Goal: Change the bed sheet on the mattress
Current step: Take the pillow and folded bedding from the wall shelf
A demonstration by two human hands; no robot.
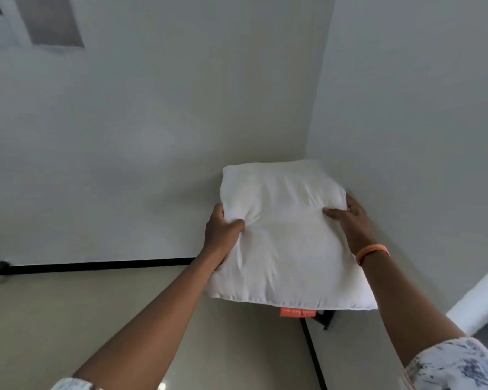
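Against the room corner, both hands are gripping a plump white fabric pillow point(282, 237): left hand point(223, 235) pinching its left edge, right hand point(352, 220) clasping the right. Advisable: keeping it level, setting it clear of the mattress, unseen.

Illumination is soft, even and moderately bright; its source cannot be told. Faint diffuse shadows lie on the left wall point(124, 136) behind the pillow point(282, 235). Small glare spots mark the glossy floor point(68, 319) near the bottom edge. Detail is slightly soft overall. Wide-angle distortion bows the black skirting line point(96, 266) and the room corner.
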